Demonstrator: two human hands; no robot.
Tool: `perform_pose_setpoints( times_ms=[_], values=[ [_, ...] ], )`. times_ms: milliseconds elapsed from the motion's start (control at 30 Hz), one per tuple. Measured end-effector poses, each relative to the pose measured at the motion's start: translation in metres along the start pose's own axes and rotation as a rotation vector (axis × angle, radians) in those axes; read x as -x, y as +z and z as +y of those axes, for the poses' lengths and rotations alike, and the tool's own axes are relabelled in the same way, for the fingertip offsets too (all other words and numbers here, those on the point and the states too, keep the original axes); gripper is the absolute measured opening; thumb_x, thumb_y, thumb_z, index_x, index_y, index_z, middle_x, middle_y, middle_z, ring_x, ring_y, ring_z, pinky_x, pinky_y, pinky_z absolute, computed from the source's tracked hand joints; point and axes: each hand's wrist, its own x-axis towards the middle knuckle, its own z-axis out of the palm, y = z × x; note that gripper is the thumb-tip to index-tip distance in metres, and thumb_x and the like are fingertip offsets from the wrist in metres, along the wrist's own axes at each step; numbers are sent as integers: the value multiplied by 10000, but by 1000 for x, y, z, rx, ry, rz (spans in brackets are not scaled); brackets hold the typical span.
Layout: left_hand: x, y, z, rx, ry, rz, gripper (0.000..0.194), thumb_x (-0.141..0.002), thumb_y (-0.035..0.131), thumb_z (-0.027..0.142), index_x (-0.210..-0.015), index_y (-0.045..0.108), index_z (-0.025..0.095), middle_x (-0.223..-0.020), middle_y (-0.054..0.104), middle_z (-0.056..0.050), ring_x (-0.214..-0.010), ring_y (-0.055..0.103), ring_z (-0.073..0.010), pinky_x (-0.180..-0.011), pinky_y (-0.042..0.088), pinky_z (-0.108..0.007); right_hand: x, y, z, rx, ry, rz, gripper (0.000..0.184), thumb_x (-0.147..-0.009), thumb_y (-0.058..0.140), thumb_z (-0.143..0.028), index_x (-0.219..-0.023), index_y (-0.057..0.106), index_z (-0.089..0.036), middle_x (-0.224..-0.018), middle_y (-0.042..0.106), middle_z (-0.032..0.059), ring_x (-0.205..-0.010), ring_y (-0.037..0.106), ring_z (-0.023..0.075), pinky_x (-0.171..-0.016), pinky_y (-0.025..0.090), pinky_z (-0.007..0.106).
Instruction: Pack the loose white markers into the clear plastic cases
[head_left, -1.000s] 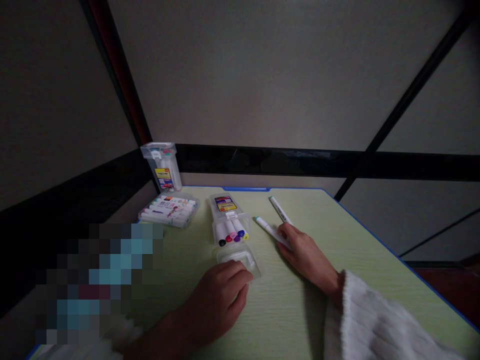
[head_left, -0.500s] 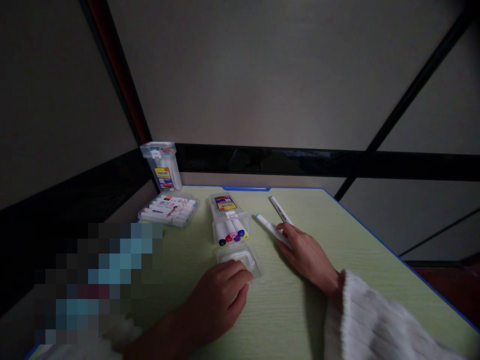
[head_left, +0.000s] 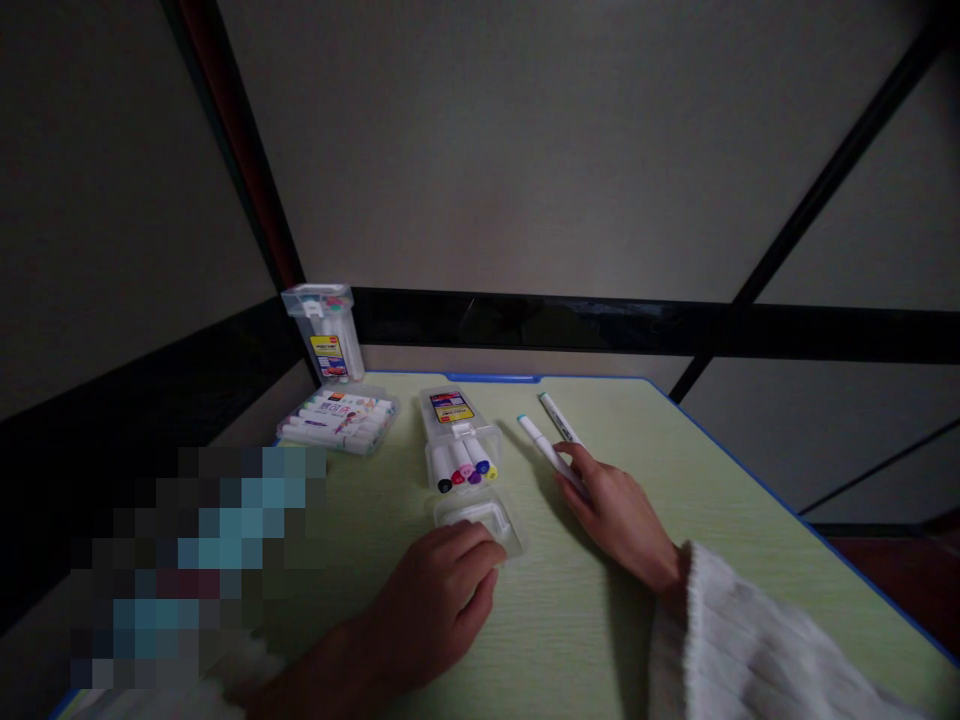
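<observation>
My right hand [head_left: 615, 515] pinches a white marker with a teal end [head_left: 555, 455] between thumb and fingers, low over the table. Beside it, a second white marker with a green end and dark print [head_left: 559, 418] lies on the table, its near end by my fingertips. My left hand [head_left: 442, 590] is closed, its curled fingers at the near edge of a clear plastic lid [head_left: 512, 535]; the fingertips are partly hidden. Just beyond the lid lies a clear marker box [head_left: 439, 425], open toward me, with several white markers inside showing black, red, pink, purple, blue and yellow ends.
A flat clear case of markers [head_left: 337, 420] lies at the back left. Behind it, a lidded marker box [head_left: 326, 335] stands upright by the wall. The pale green table [head_left: 720, 480] has a blue edge and meets a panelled wall [head_left: 525, 150]. A pixelated patch covers the left side.
The marker in my right hand has shifted slightly right and up, its teal end now closer to the second marker. My left hand and the boxes stay where they were.
</observation>
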Motion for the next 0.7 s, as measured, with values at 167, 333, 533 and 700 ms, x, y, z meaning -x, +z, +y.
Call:
perform_pose_setpoints(
  times_ms=[167, 333, 533, 700],
  values=[
    [1, 1, -1, -4, 11, 15, 172, -817, 387, 98, -814, 547, 161, -814, 585, -47, -755, 539, -160, -702, 449, -265, 0, -1, -2, 10, 20, 4, 294, -866, 334, -270, -1122, 437, -169, -696, 663, 59, -600, 638, 233, -514, 376, 277],
    [0, 1, 0, -2, 4, -5, 170, -816, 391, 96, -815, 549, 159, -804, 584, -48, -750, 534, -161, -692, 447, -264, 0, -2, -3, -23, 38, 12, 323, -881, 302, -286, -1157, 412, -160, -656, 649, 48, -554, 627, 223, -512, 376, 277],
    [0, 1, 0, 13, 9, -6, 177, -816, 384, 94, -826, 550, 155, -806, 583, -48, -747, 530, -162, -690, 443, -266, 0, -2, -4, -58, 35, 8, 336, -885, 286, -296, -1166, 405, -155, -644, 642, 42, -542, 617, 213, -517, 376, 274],
    [0, 3, -1, 14, 10, 0, 174, -811, 386, 84, -814, 544, 155, -801, 582, -46, -745, 531, -165, -690, 441, -273, 1, -2, -5, -91, 39, -10, 337, -889, 282, -304, -1173, 391, -160, -651, 633, 36, -548, 612, 217, -521, 372, 280]
  ],
)
